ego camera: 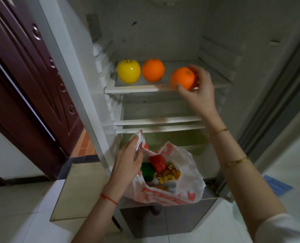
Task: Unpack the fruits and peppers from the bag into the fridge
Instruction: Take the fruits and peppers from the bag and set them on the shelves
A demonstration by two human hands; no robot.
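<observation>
The open fridge (163, 41) fills the view, its top shelf (137, 88) carrying a yellow apple (128, 71) and an orange (153, 70) side by side at the left, nearly touching. To their right the right hand (201, 86) curls its fingers and thumb round a second orange (182, 78) right at the shelf's front edge — bare shelf lies behind it, and a gap separates it from the first orange. Lower down, the left hand (128, 160) pinches the rim of the plastic bag (180, 193), holding its mouth open in front of the lower shelves. Inside lie a red pepper (157, 162), a green pepper (147, 171) beside the left hand, and small yellow wrapped packets (168, 173).
</observation>
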